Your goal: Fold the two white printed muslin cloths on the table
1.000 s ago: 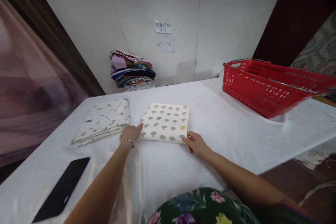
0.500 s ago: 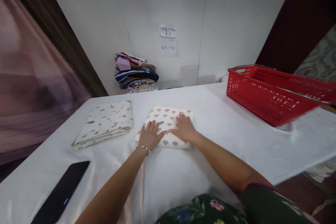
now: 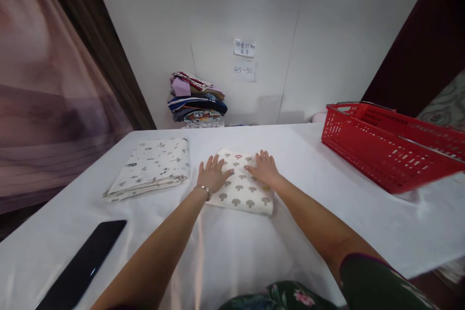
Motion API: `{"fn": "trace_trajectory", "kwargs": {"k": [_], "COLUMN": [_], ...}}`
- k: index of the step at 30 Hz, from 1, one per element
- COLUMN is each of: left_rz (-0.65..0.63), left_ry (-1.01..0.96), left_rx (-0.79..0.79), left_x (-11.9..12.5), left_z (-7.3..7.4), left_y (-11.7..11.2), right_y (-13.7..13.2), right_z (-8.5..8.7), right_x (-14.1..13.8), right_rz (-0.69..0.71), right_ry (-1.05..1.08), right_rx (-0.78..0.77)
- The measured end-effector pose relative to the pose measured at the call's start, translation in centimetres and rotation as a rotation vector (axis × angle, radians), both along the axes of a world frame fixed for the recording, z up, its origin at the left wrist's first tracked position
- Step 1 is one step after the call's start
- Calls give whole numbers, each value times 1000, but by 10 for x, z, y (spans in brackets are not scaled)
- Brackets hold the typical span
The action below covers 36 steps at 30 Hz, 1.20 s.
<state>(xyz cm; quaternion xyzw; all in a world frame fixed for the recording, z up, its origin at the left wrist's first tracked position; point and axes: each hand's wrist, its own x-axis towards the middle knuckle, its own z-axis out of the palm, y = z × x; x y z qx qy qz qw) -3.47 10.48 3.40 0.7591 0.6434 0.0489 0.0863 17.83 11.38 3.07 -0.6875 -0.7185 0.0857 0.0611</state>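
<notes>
A folded cream cloth with a mushroom print (image 3: pixel 244 193) lies on the white-covered table (image 3: pixel 232 247) in front of me. My left hand (image 3: pixel 213 175) rests flat on its left part, fingers spread, a bracelet on the wrist. My right hand (image 3: pixel 265 168) presses flat on its upper right part, fingers stretched out. Neither hand holds anything. A second folded white cloth with small dark prints (image 3: pixel 152 167) lies to the left, apart from my hands.
A red plastic basket (image 3: pixel 385 143) stands at the table's right side. A dark phone (image 3: pixel 82 266) lies near the front left edge. A stack of folded clothes (image 3: pixel 196 101) sits against the white wall, below two paper notes (image 3: pixel 244 58).
My hands went from gripping the mushroom cloth's near corners to lying flat on top of it, then slid farther up the cloth. The view shifted slightly left.
</notes>
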Motion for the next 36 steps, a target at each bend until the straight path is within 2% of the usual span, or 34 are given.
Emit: {"fn": "trace_trajectory", "kwargs": {"k": [4, 6, 9, 12, 15, 17, 21, 24, 27, 29, 32, 34, 36], "left_rz": [65, 73, 88, 110, 109, 75, 43, 50, 74, 145, 310, 378, 411], "left_ry": [-25, -47, -82, -107, -68, -31, -50, -78, -137, -287, -522, -570, -575], "left_rx": [-89, -105, -133, -171, -80, -45, -145, -142, -141, -138, -172, -219, -270], "left_x": [-6, -8, -10, -7, -1, 4, 6, 5, 3, 1, -7, -13, -18], "left_z": [-16, -22, -20, -11, -6, -9, -24, -30, -26, -21, -14, -10, -8], "left_y": [7, 6, 4, 10, 23, 33, 44, 43, 42, 46, 65, 82, 98], "right_y": [6, 6, 5, 5, 3, 2, 1, 1, 1, 2, 9, 14, 20], "right_z": [-24, -29, -22, -13, -16, -25, -39, -41, -36, -30, -23, -21, -21], "right_x": [5, 7, 7, 1, -10, -15, -18, -18, -15, -6, 21, 44, 63], "right_rz": [-20, -9, -10, 20, 96, 120, 130, 138, 141, 164, 127, 11, -135], "right_ry": [-27, -24, -7, 5, -5, -23, -35, -21, 30, 98, 190, 266, 388], "right_rx": [-6, 3, -29, 15, 60, 58, 105, 120, 80, 78, 211, 247, 126]}}
